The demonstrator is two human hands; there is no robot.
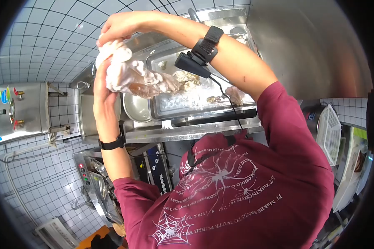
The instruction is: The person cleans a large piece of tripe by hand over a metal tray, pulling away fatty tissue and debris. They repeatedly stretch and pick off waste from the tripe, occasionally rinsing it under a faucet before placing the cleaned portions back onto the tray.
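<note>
A pale, glossy, wet-looking mass hangs between my hands at the upper left, its lower end reaching over a metal tray. My left hand is wrapped round its left side. At its top my right hand grips it with bent fingers. Whether clear plastic covers the mass I cannot tell. Yellowish-white lumps lie in the tray beside its lower end. Nearer the tray's right side is a pinkish piece. Below the mass stands a round metal bowl.
A sink basin lies left of the bowl. A black device with a cable hangs from my right wristband over the tray. Below left is a metal machine with buttons. At the right stands a white plastic basket.
</note>
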